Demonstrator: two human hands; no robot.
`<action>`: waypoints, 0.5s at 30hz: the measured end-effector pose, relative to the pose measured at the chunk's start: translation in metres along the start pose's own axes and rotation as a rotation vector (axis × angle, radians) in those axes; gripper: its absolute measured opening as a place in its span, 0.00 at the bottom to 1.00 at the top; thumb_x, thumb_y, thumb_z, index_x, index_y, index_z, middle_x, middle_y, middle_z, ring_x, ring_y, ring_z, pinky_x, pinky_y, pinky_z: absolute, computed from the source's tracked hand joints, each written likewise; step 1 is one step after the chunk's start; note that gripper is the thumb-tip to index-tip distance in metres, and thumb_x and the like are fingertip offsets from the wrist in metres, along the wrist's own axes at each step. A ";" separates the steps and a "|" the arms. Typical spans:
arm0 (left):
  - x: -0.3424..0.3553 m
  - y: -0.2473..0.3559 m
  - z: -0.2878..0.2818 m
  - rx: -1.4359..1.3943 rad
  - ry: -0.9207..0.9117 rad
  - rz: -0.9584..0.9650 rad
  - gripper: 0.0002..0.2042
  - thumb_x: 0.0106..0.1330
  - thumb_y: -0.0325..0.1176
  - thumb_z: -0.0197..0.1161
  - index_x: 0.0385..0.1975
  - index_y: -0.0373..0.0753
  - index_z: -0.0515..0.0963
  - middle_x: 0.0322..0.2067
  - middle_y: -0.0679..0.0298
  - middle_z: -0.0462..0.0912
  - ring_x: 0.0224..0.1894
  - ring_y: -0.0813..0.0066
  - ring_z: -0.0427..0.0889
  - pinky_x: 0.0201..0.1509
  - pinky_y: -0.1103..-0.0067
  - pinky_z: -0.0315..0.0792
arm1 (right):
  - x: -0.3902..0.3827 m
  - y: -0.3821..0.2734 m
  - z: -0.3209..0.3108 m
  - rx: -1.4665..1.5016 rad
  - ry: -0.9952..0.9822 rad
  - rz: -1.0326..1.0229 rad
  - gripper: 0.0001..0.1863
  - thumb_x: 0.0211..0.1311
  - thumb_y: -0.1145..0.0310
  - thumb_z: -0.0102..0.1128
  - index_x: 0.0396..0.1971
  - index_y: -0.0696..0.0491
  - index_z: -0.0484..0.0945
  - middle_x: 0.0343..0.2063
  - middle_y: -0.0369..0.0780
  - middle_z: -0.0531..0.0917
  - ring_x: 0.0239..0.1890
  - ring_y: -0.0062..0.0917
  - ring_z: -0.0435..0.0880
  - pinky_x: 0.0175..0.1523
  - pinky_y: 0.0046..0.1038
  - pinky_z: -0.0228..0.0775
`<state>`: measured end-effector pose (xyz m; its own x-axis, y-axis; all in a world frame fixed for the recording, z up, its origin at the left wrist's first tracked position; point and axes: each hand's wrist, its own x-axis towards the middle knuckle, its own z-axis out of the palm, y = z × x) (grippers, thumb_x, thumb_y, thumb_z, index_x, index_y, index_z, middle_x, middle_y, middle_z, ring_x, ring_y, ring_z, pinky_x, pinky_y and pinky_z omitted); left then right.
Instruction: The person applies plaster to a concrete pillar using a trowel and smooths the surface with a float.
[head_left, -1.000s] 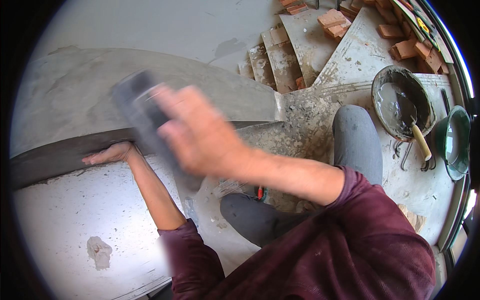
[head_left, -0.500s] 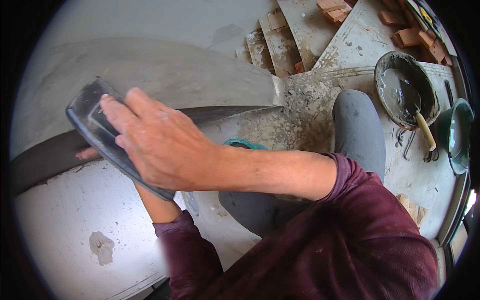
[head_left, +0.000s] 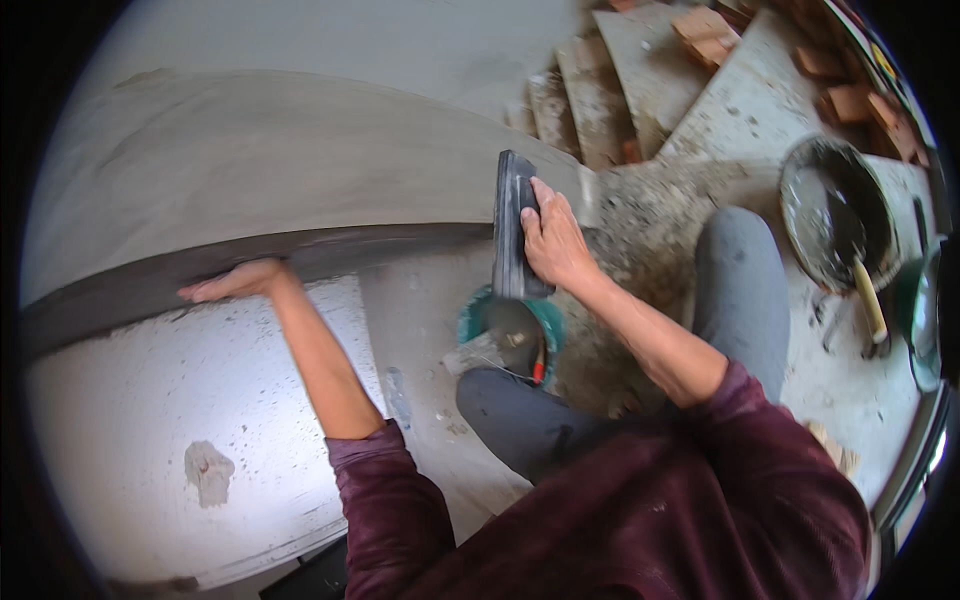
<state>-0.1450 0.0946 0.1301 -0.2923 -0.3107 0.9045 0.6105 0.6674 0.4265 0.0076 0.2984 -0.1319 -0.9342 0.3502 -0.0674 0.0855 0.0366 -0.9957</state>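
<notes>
My right hand [head_left: 560, 245] grips a black plastering float [head_left: 508, 230], held upright at the right end of a dark, smooth band [head_left: 370, 245] along the foot of the grey wall. My left hand [head_left: 237, 281] is stretched out flat against the left part of that band, fingers extended and holding nothing I can see. Just below the float stands a green bucket [head_left: 555, 325], partly hidden by it. A flat grey blade [head_left: 475, 353] and a thing with an orange-red end [head_left: 540, 370] show at the bucket's rim.
A white board [head_left: 290, 400] lies under my left forearm. To the right are a basin of wet mortar [head_left: 825, 200] with a wooden-handled tool [head_left: 870, 300] and a green bowl [head_left: 925, 325]. Dirty steps [head_left: 650, 85] and loose bricks [head_left: 705, 35] fill the far right.
My right hand has swung the float to the right, off the space above my left arm. My left hand, mostly covered before, now shows plainly. The view has shifted slightly.
</notes>
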 end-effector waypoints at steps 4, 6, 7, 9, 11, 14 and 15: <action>0.006 -0.013 0.004 -0.102 -0.007 0.036 0.40 0.73 0.63 0.22 0.73 0.35 0.40 0.73 0.46 0.38 0.75 0.59 0.43 0.78 0.69 0.47 | 0.002 -0.140 -0.023 0.265 -0.103 -0.372 0.27 0.68 0.69 0.49 0.64 0.61 0.60 0.44 0.56 0.72 0.45 0.51 0.77 0.49 0.46 0.71; -0.005 -0.021 0.015 -0.154 -0.032 0.012 0.39 0.73 0.63 0.22 0.73 0.36 0.40 0.73 0.47 0.39 0.75 0.59 0.44 0.77 0.69 0.48 | -0.002 -0.204 -0.040 0.418 -0.126 -0.604 0.25 0.67 0.70 0.51 0.63 0.59 0.63 0.40 0.53 0.72 0.40 0.47 0.78 0.44 0.42 0.72; -0.014 -0.025 0.024 -0.166 -0.042 0.002 0.40 0.73 0.63 0.22 0.73 0.36 0.40 0.73 0.47 0.38 0.75 0.59 0.44 0.77 0.69 0.47 | 0.000 -0.226 -0.043 0.508 -0.098 -0.724 0.24 0.66 0.71 0.51 0.61 0.59 0.64 0.38 0.52 0.72 0.37 0.45 0.78 0.40 0.42 0.73; -0.017 -0.029 0.014 -0.129 -0.050 0.019 0.41 0.72 0.65 0.22 0.73 0.36 0.39 0.73 0.49 0.37 0.75 0.60 0.43 0.78 0.68 0.46 | 0.018 -0.253 -0.032 0.486 0.130 -0.869 0.21 0.65 0.72 0.51 0.58 0.55 0.67 0.35 0.50 0.72 0.34 0.45 0.77 0.38 0.42 0.72; -0.010 -0.036 0.012 -0.125 -0.032 0.031 0.42 0.71 0.66 0.22 0.73 0.36 0.39 0.74 0.51 0.36 0.75 0.60 0.43 0.78 0.68 0.46 | 0.040 -0.234 -0.025 0.331 0.114 -0.826 0.19 0.65 0.72 0.52 0.56 0.54 0.68 0.36 0.50 0.72 0.34 0.46 0.77 0.37 0.42 0.71; 0.015 -0.047 0.001 -0.108 0.028 0.051 0.43 0.70 0.67 0.22 0.73 0.36 0.37 0.74 0.53 0.35 0.75 0.61 0.42 0.78 0.67 0.44 | 0.039 -0.152 -0.025 0.114 0.052 -0.556 0.20 0.66 0.70 0.52 0.57 0.51 0.68 0.38 0.50 0.73 0.37 0.48 0.79 0.39 0.43 0.73; 0.000 -0.028 0.010 -0.217 0.034 -0.092 0.42 0.69 0.69 0.24 0.74 0.42 0.40 0.74 0.57 0.39 0.74 0.63 0.46 0.77 0.64 0.49 | 0.038 -0.105 -0.033 0.021 0.005 -0.337 0.22 0.67 0.69 0.50 0.61 0.50 0.66 0.43 0.51 0.75 0.44 0.49 0.79 0.47 0.44 0.74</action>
<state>-0.1699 0.0825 0.1181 -0.3312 -0.3886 0.8598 0.7274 0.4753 0.4950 -0.0253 0.3385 -0.0273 -0.9071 0.3264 0.2659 -0.2349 0.1316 -0.9631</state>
